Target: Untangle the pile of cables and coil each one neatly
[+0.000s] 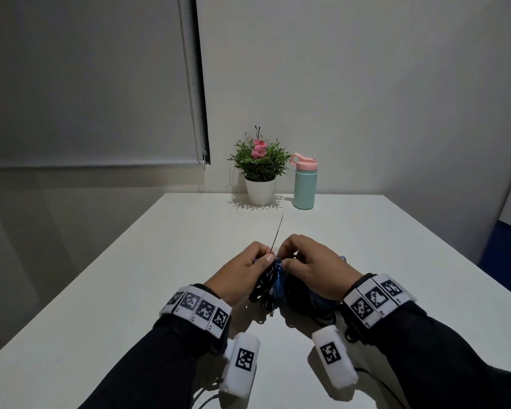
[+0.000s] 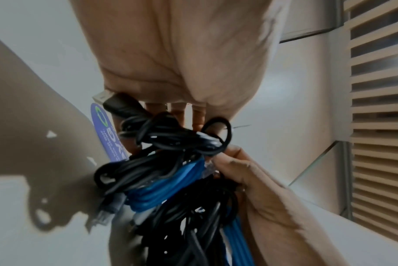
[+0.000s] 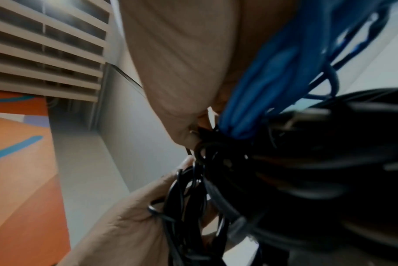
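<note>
A tangled bundle of black and blue cables (image 1: 273,283) hangs between my two hands above the near middle of the white table (image 1: 165,261). My left hand (image 1: 248,268) grips the bundle's left side, thumb on top. My right hand (image 1: 304,261) pinches the top of the tangle beside it. A thin black strand (image 1: 278,233) sticks up from between the fingertips. The left wrist view shows a blue coil (image 2: 168,183) wrapped in black cables (image 2: 170,138), a USB plug (image 2: 102,96) and a purple tag (image 2: 107,131). In the right wrist view, blue cable (image 3: 268,90) and black loops (image 3: 238,171) fill the frame.
A potted plant with pink flowers (image 1: 259,169) and a mint bottle with a pink lid (image 1: 304,181) stand at the table's far edge against the wall. A closed roller blind (image 1: 86,84) covers the window at the left. More cable lies on the table under my wrists (image 1: 322,314).
</note>
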{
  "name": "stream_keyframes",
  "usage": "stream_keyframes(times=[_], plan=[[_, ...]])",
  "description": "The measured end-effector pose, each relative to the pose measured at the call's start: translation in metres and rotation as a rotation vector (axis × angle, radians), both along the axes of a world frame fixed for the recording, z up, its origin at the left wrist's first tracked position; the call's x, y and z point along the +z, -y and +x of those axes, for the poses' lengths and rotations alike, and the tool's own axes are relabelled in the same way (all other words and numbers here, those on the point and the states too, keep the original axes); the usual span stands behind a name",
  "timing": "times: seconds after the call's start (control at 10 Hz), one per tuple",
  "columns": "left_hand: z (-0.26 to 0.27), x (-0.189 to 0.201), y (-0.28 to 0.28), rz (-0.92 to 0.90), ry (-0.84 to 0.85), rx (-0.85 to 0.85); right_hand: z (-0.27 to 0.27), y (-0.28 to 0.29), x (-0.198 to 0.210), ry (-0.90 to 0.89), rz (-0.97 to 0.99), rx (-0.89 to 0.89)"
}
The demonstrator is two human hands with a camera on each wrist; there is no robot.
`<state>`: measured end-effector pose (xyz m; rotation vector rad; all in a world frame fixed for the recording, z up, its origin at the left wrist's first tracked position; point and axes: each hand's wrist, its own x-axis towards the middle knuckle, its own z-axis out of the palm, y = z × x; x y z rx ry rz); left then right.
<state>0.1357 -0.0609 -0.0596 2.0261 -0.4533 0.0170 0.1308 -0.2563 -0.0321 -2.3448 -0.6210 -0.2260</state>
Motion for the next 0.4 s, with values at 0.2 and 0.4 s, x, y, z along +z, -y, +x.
stream_keyframes(times=[0.2, 0.4], plan=[[-0.025, 0.017, 0.002, 0.005, -0.001, 0.106, -0.027, 0.009, 0.013, 0.035, -0.058, -0.076], [-0.117, 0.044, -0.03, -0.074, 0.067, 0.085, -0.143, 0.066, 0.028, 0.051, 0.002, 0.03]])
